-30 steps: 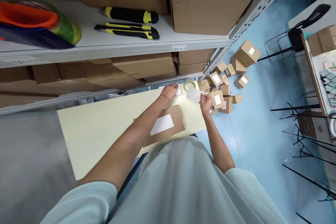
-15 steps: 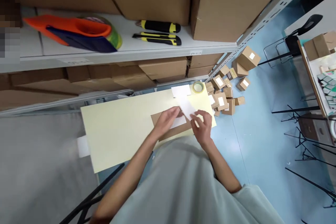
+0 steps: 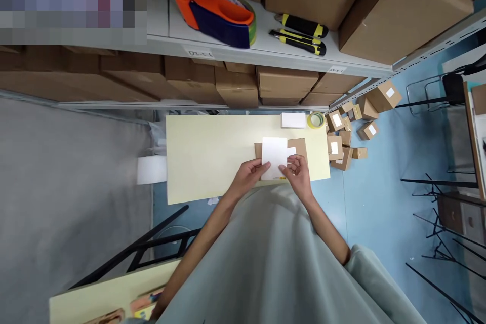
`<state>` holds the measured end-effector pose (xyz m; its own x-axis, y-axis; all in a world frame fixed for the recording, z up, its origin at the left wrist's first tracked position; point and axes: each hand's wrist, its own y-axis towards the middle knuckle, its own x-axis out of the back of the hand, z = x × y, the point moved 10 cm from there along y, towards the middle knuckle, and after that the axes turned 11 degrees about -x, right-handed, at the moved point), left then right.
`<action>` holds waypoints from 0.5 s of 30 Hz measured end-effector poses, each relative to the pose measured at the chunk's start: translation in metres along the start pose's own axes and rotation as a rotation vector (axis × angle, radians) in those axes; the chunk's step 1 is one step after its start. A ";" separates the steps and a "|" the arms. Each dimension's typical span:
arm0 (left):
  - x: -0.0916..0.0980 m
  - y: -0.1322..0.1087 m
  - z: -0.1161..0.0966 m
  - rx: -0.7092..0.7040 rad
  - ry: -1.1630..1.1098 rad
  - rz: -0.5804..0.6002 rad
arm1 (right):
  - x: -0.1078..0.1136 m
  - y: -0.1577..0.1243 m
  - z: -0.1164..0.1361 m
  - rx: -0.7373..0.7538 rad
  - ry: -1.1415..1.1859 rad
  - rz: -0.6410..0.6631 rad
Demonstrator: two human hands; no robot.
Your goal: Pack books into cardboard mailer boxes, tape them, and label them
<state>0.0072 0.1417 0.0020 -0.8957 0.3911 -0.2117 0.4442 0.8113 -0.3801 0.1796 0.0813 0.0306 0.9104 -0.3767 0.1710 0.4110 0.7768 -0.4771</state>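
Both hands hold a white paper sheet (image 3: 274,154) upright in front of me, by its lower corners. My left hand (image 3: 248,177) pinches the left corner with thumb on top. My right hand (image 3: 298,176) grips the right corner the same way. A small yellow and dark print shows at the sheet's bottom edge. Behind and below the sheet lies a brown cardboard piece (image 3: 299,146) with a white label (image 3: 291,151), partly hidden by the sheet. Farther back on the pale yellow table (image 3: 208,157) are a stack of white labels (image 3: 293,120) and a tape roll (image 3: 315,120).
An orange and blue tape dispenser (image 3: 220,17) and yellow-black box cutters (image 3: 299,35) lie on the shelf (image 3: 258,53) above. Small labelled boxes (image 3: 343,157) are piled on the floor at right. A black metal frame (image 3: 152,243) stands at lower left.
The white sheet, tilted and stretching toward the label stack before, is now squared up nearer my body. Both hands grip its lower corners. My view has turned.
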 end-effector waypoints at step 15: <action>0.024 -0.030 -0.045 -0.175 0.143 0.139 | -0.010 -0.001 0.030 -0.053 0.161 -0.028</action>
<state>-0.0286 0.1459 0.0493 -0.8260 0.5514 -0.1173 0.5636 0.8033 -0.1925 0.1714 0.0989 0.0553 0.8776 -0.4771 0.0468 0.4293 0.7387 -0.5196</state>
